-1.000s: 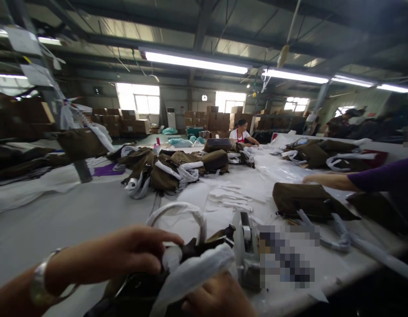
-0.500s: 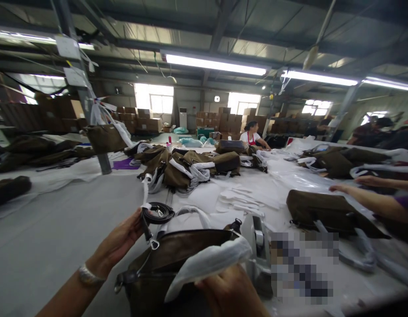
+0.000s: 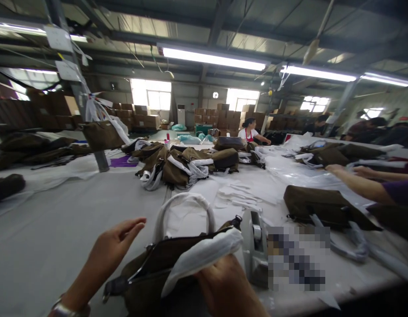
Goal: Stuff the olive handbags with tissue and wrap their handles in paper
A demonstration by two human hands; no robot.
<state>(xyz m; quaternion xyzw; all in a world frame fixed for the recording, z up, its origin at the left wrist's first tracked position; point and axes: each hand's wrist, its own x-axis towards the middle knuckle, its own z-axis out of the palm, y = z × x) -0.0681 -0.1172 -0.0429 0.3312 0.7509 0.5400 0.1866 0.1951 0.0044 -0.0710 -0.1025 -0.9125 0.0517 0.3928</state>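
A brown handbag (image 3: pixel 151 277) stands upright in front of me on the grey-white table (image 3: pixel 42 229), its top zip open. Its two handles are wrapped in white paper; the far handle (image 3: pixel 185 204) arches upward. My right hand (image 3: pixel 228 288) grips the near wrapped handle (image 3: pixel 204 255) at the bag's front edge. To the left of the bag's opening my left hand (image 3: pixel 108 251) hovers with fingers stretched out, holding nothing. A metal watch band shows on that wrist.
A tape dispenser (image 3: pixel 255 251) stands just right of the bag. A heap of brown bags (image 3: pixel 184 165) lies mid-table, another bag (image 3: pixel 322 207) at right under a co-worker's outstretched arm (image 3: pixel 355 182). A post (image 3: pixel 91 132) rises at left. Another person (image 3: pixel 250 132) works far back, before cardboard boxes.
My left hand held a coiled black strap above the bag's opening; now the strap is gone from view and the hand is open. The right hand still grips the wrapped handle.
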